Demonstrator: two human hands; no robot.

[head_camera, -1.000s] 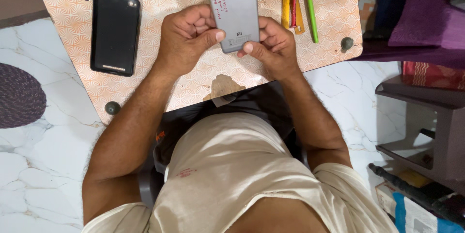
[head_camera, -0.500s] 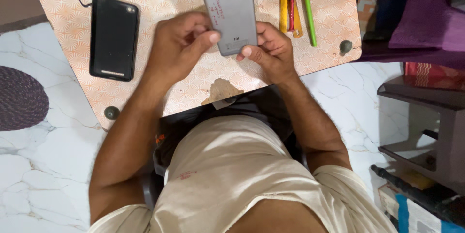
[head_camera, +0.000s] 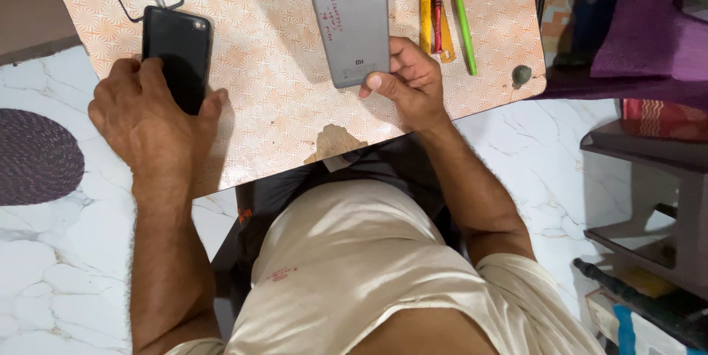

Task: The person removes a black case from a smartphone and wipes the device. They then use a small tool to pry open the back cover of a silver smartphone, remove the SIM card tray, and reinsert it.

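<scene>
Patterned orange table [head_camera: 273, 67] carries everything. Left hand [head_camera: 151, 115] grips lower end of black phone [head_camera: 177, 53] at table's left. Right hand [head_camera: 409, 82] pinches bottom edge of silver phone [head_camera: 348, 19], back up, centre. Green pen [head_camera: 462, 16], red screwdriver [head_camera: 436, 5] just right.

- One head-worn view, looking steeply down over the person's own chest.
- Close: the patterned tabletop [head_camera: 280, 97] fills the upper frame, marble floor [head_camera: 44, 266] below.

two phones [head_camera: 348, 19] on table [head_camera: 273, 82], tools [head_camera: 442, 8] right
</scene>
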